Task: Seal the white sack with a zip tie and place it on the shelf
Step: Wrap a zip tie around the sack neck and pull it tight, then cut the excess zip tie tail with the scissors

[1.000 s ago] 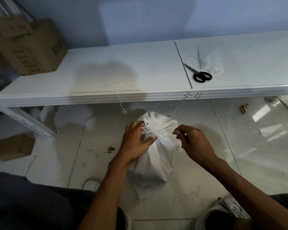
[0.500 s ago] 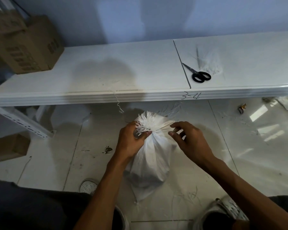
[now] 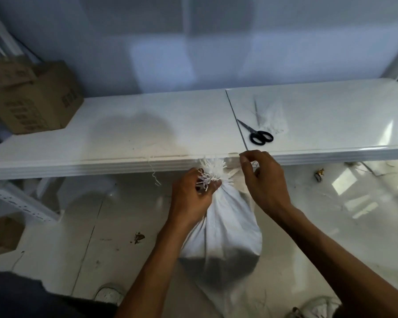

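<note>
The white sack [image 3: 225,228] stands on the floor in front of the low white shelf [image 3: 147,134], its frayed mouth bunched into a tuft at the shelf's front edge. My left hand [image 3: 191,196] is clenched around the gathered neck just under the tuft. My right hand [image 3: 262,180] is to the right of the neck, thumb and forefinger pinched together near the shelf edge; a thin strand shows at the fingers, but the zip tie itself is too small to make out.
Black scissors [image 3: 257,134] and a heap of pale ties [image 3: 269,115] lie on the shelf's right half. A cardboard box [image 3: 35,99] sits at the shelf's left end, another box [image 3: 2,235] on the floor. Scraps litter the floor tiles.
The sack's neck and both hands have come up to the shelf edge. My right hand has pulled up and away to the right of the neck, fingers pinched.
</note>
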`<state>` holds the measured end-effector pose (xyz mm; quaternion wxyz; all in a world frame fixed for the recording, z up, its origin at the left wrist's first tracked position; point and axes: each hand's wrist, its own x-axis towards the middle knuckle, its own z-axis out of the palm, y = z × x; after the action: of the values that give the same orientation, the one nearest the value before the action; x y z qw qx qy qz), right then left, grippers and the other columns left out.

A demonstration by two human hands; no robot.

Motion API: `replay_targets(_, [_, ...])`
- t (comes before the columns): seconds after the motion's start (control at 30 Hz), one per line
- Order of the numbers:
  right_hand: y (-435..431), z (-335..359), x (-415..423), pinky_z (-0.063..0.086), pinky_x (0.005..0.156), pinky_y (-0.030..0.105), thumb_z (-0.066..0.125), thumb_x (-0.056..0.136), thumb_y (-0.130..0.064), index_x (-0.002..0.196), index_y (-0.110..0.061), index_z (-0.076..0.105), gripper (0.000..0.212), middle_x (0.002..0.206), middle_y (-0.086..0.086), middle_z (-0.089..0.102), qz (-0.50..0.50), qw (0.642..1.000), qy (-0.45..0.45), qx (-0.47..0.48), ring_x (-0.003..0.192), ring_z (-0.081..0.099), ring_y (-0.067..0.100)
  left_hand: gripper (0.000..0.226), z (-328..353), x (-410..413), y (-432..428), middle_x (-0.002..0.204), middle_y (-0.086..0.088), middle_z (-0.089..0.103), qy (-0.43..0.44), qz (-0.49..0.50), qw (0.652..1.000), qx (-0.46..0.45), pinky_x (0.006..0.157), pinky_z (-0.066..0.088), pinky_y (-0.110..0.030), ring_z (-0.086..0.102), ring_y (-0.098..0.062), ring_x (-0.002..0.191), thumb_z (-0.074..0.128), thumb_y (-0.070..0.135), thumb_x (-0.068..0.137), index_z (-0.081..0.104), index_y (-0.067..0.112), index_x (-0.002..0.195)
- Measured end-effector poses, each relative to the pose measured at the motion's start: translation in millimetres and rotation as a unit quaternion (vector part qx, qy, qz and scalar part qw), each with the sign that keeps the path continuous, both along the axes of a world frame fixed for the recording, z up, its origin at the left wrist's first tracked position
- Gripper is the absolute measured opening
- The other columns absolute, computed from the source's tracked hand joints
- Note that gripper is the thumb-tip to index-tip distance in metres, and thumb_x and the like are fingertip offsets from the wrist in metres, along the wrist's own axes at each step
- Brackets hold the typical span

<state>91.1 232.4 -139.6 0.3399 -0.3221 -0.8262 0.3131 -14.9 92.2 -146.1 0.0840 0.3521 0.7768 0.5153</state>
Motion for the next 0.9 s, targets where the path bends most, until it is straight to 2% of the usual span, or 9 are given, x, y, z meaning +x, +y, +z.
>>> replay_targets(0.07, [17.2, 6.0, -9.6, 0.039, 0.066, 0.017, 0.054, 0.094, -0.024, 0.105, -0.016, 0.067, 0.019, 0.102, -0.002, 0.066, -0.019, 1.000, -0.018, 0.008, 0.074, 0.056, 0.010, 0.014, 0.8, 0.5, 12.8, 0.088, 0.003, 0.076, -0.001, 0.013, 1.000, 0.002, 0.070, 0.052, -0.017, 0.070, -0.006, 0.080, 0.077, 0.025, 0.082, 0.072, 0.015, 0.090])
replay_targets(0.13, [35.3, 8.1, -19.4, 0.045, 0.074, 0.026, 0.055, 0.093, -0.021, 0.108, -0.014, 0.067, 0.020, 0.107, 0.003, 0.068, -0.033, 0.999, -0.036, 0.014, 0.082, 0.061, 0.015, 0.012, 1.9, 2.3, 26.5, 0.089, 0.002, 0.076, -0.013, 0.025, 1.000, 0.008, 0.072, 0.053, -0.020, 0.071, -0.009, 0.082, 0.076, 0.025, 0.082, 0.073, 0.017, 0.089])
replay_targets(0.23, [60.2, 9.5, -31.3, 0.046, 0.081, 0.029, 0.053, 0.092, -0.019, 0.111, -0.011, 0.066, 0.024, 0.110, 0.010, 0.065, -0.061, 0.996, -0.060, 0.006, 0.095, 0.064, 0.026, 0.017, -0.2, 1.0, 46.9, 0.088, 0.001, 0.076, -0.002, 0.038, 0.999, 0.002, 0.075, 0.057, -0.032, 0.071, -0.015, 0.083, 0.075, 0.032, 0.082, 0.071, 0.016, 0.087])
replay_targets(0.37, [80.1, 10.4, -47.5, 0.041, 0.075, 0.032, 0.042, 0.097, -0.020, 0.108, -0.005, 0.064, 0.028, 0.111, 0.017, 0.057, -0.116, 0.987, -0.113, -0.016, 0.092, 0.060, 0.037, 0.020, -6.1, -1.6, 65.6, 0.089, -0.001, 0.076, 0.007, 0.045, 0.999, -0.013, 0.075, 0.058, -0.037, 0.070, -0.018, 0.083, 0.075, 0.035, 0.081, 0.071, 0.016, 0.087])
replay_targets(0.63, [93.5, -0.8, -74.0, 0.037, 0.072, 0.032, 0.047, 0.095, -0.011, 0.108, 0.002, 0.064, 0.026, 0.113, 0.020, 0.056, -0.178, 0.971, -0.150, -0.059, 0.096, 0.059, 0.038, 0.016, -20.7, -15.0, 74.0, 0.091, -0.004, 0.077, -0.021, 0.076, 0.996, -0.034, 0.078, 0.057, -0.037, 0.071, -0.022, 0.085, 0.075, 0.028, 0.082, 0.073, 0.014, 0.090])
replay_targets(0.73, [98.4, -1.0, -72.8, 0.048, 0.075, 0.035, 0.055, 0.089, -0.010, 0.101, -0.002, 0.067, 0.019, 0.104, 0.019, 0.064, -0.181, 0.970, -0.132, -0.092, 0.091, 0.063, 0.037, 0.016, -23.4, -17.0, 76.9, 0.090, -0.005, 0.076, -0.015, 0.082, 0.995, -0.047, 0.077, 0.055, -0.032, 0.071, -0.023, 0.086, 0.075, 0.028, 0.082, 0.073, 0.013, 0.089])
replay_targets(0.8, [99.4, 0.8, -72.9, 0.056, 0.078, 0.040, 0.060, 0.086, -0.018, 0.096, -0.005, 0.067, 0.017, 0.094, 0.017, 0.068, -0.182, 0.969, -0.114, -0.123, 0.082, 0.067, 0.034, 0.018, -24.8, -16.0, 77.2, 0.091, -0.006, 0.076, -0.009, 0.083, 0.995, -0.054, 0.076, 0.055, -0.033, 0.071, -0.024, 0.086, 0.075, 0.029, 0.082, 0.073, 0.013, 0.089])
replay_targets(0.9, [101.5, 0.6, -75.4, 0.057, 0.071, 0.038, 0.063, 0.080, -0.032, 0.090, -0.005, 0.065, 0.029, 0.086, 0.017, 0.070, -0.167, 0.970, -0.133, -0.119, 0.076, 0.067, 0.033, 0.016, -24.2, -14.2, 77.6, 0.088, -0.005, 0.076, -0.009, 0.082, 0.995, -0.054, 0.075, 0.057, -0.038, 0.071, -0.025, 0.084, 0.075, 0.029, 0.082, 0.072, 0.013, 0.086])
